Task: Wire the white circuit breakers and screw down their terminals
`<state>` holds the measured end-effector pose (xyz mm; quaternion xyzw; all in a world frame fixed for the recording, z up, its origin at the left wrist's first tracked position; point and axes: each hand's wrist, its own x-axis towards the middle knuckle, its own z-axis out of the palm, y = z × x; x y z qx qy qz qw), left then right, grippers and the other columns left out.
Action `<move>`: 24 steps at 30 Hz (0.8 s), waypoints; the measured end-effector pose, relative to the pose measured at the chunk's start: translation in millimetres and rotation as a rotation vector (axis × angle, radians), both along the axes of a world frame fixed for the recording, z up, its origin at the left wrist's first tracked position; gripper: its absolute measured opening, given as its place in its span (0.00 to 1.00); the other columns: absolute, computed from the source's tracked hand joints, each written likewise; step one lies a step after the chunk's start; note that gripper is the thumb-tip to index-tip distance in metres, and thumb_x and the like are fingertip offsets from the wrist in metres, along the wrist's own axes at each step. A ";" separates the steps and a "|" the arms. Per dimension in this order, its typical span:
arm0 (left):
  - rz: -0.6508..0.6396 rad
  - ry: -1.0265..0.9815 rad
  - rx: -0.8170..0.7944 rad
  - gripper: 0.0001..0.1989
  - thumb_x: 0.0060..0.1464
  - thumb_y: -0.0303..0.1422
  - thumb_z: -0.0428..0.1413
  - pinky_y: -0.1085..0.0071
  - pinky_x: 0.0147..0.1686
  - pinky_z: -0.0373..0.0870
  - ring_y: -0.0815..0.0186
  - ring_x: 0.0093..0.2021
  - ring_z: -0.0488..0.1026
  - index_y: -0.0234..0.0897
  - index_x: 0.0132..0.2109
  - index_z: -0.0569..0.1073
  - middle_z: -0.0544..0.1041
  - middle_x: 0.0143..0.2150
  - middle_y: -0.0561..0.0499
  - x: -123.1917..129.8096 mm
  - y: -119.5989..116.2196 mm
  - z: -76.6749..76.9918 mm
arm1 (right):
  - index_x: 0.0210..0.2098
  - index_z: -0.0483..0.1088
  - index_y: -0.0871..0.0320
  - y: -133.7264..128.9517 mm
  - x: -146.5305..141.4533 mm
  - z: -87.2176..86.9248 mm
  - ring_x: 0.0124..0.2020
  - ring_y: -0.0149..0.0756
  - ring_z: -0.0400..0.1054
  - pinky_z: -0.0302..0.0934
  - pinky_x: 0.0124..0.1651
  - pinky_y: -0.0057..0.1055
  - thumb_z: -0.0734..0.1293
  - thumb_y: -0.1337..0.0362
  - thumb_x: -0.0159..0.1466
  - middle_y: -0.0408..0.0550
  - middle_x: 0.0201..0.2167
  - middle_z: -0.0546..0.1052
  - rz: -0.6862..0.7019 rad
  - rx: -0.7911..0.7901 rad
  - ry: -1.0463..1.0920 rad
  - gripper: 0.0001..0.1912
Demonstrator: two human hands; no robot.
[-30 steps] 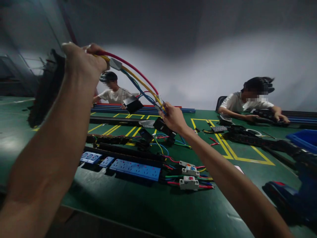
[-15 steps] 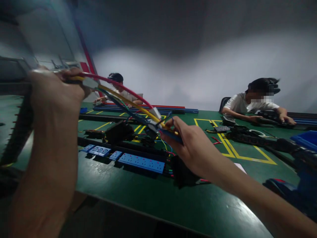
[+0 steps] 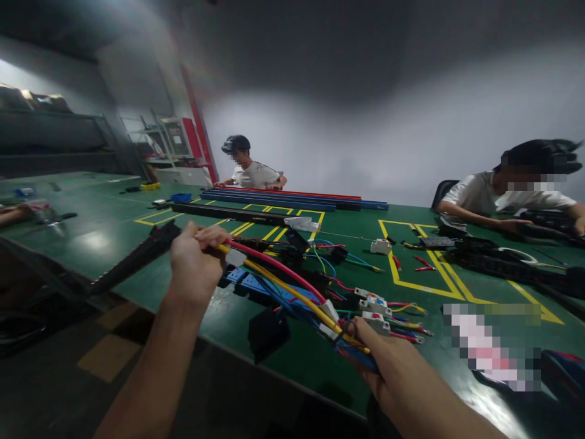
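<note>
Head view. Cable bundle (image 3: pixel 289 287), red, yellow and blue: centre of frame, slanting down rightward. Left hand (image 3: pixel 197 262): left of centre, fingers curled round the bundle's upper end. Right hand (image 3: pixel 390 360): lower right, fingers pinching its lower end. Black box (image 3: pixel 269 334): below the bundle. White breakers (image 3: pixel 377 323): right of centre, green worktop (image 3: pixel 94 236).

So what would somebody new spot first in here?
Probably the bright red, yellow and blue wires, stretched between the left hand and right hand, front and middle. Next, perhaps, the yellow lines on the green table. Then maybe the person in white at the back and another person at the right.
</note>
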<state>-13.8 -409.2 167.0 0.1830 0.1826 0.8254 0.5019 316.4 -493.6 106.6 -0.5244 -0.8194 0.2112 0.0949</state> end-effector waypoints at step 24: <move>-0.519 0.420 -0.665 0.07 0.60 0.31 0.57 0.61 0.42 0.77 0.57 0.42 0.79 0.32 0.44 0.73 0.80 0.42 0.40 2.0 -10.3 -210.9 | 0.51 0.69 0.53 15.3 30.1 -60.3 0.35 0.44 0.76 0.52 0.27 0.28 0.56 0.69 0.68 0.53 0.38 0.79 -0.069 -0.219 -0.332 0.17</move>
